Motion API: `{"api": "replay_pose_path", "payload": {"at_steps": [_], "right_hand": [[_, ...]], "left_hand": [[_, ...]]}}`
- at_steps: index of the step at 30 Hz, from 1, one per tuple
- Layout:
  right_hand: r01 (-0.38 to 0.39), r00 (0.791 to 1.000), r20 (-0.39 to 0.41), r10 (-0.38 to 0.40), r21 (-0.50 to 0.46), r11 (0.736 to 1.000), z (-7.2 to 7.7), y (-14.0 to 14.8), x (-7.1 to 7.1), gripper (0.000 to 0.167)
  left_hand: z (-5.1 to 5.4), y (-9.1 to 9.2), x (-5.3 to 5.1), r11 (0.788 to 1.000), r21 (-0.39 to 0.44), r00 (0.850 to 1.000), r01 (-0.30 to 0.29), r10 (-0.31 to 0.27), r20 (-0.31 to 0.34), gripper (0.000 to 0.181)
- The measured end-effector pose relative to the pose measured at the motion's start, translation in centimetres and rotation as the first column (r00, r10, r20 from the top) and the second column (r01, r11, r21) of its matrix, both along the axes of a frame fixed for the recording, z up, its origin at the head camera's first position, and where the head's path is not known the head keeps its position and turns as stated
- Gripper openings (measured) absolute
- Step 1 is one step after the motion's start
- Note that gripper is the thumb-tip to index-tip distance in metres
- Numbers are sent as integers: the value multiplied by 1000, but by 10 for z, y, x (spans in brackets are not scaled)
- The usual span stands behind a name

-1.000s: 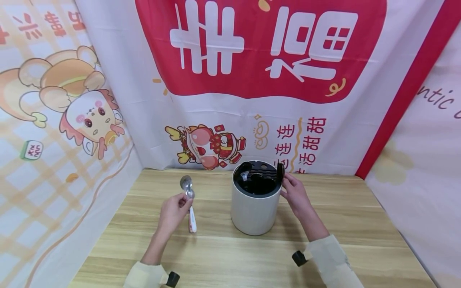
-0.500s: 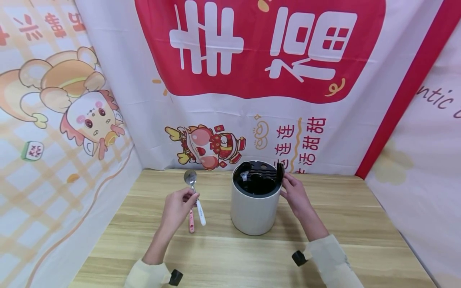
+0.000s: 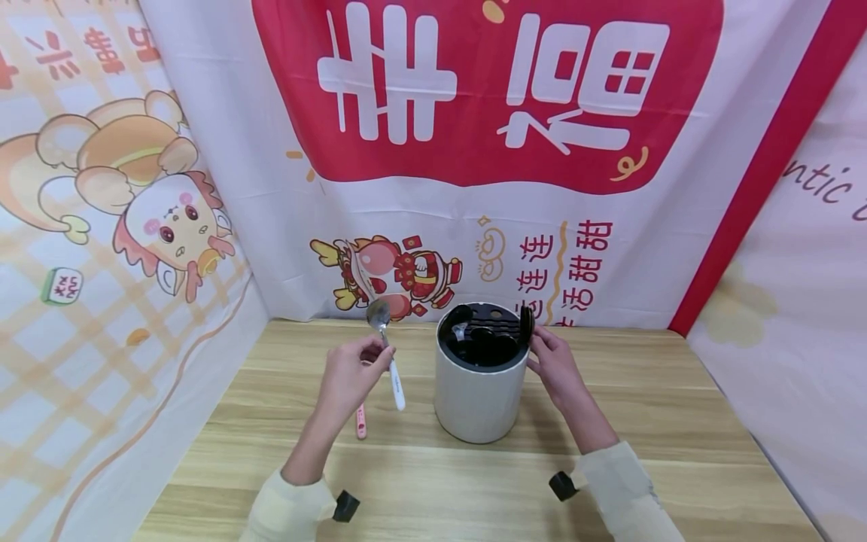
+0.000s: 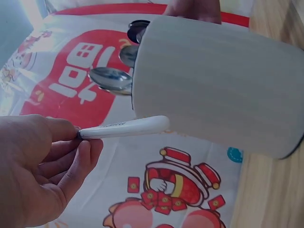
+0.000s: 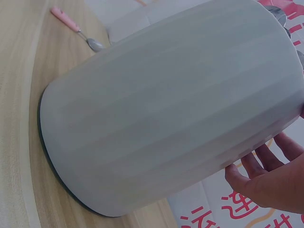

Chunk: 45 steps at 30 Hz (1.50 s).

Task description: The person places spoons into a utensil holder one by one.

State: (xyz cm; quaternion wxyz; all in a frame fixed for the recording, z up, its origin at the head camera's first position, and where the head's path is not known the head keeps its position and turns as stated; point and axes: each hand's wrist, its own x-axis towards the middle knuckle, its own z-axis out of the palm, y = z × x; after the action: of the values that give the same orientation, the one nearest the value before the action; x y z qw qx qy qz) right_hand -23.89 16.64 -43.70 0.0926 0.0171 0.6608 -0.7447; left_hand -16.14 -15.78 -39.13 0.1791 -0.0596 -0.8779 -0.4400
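Observation:
In the head view my left hand point(image 3: 348, 376) pinches a white-handled spoon point(image 3: 398, 390) between thumb and fingers, raised above the table with its bowl up and away. The white handle point(image 4: 126, 128) points toward the holder in the left wrist view, and the spoon's bowl is out of sight there. A pale cylindrical utensil holder point(image 3: 477, 399) with a black top insert stands upright right of it. My right hand point(image 3: 558, 369) rests fingertips against the holder's right side near the rim. A pink-handled spoon point(image 5: 71, 21) lies on the table, partly hidden behind my left hand in the head view.
Several spoon bowls point(image 4: 110, 78) stick out of the holder's top. Dark round pieces point(image 3: 527, 325) stand at its right rim. The wood-grain table point(image 3: 447, 489) meets a printed cloth backdrop point(image 3: 393, 203) behind, with cloth walls at both sides.
My left hand has lifted the white-handled spoon off the pink-handled one and carried it right toward the holder. The pink-handled spoon stays on the table; my right hand and the holder have not moved.

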Motion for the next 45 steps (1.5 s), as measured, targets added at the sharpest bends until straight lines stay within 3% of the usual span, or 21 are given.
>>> {"api": "replay_pose_path", "payload": {"at_steps": [13, 22, 36, 45], "right_hand": [[-2, 1000, 15, 2, 17, 1000, 1, 2, 0, 49], [2, 1000, 5, -2, 2, 1000, 0, 0, -1, 48], [-2, 1000, -9, 2, 0, 1000, -1, 1, -2, 48], [-2, 1000, -7, 2, 3, 1000, -2, 1, -3, 48]], "left_hand": [[31, 32, -2, 997, -1, 992, 71, -71, -107, 10], [47, 52, -9, 991, -16, 963, 133, -133, -234, 10], [54, 77, -21, 985, -15, 945, 172, -169, -282, 12], [50, 86, -24, 984, -16, 945, 178, -176, -274, 11]]}}
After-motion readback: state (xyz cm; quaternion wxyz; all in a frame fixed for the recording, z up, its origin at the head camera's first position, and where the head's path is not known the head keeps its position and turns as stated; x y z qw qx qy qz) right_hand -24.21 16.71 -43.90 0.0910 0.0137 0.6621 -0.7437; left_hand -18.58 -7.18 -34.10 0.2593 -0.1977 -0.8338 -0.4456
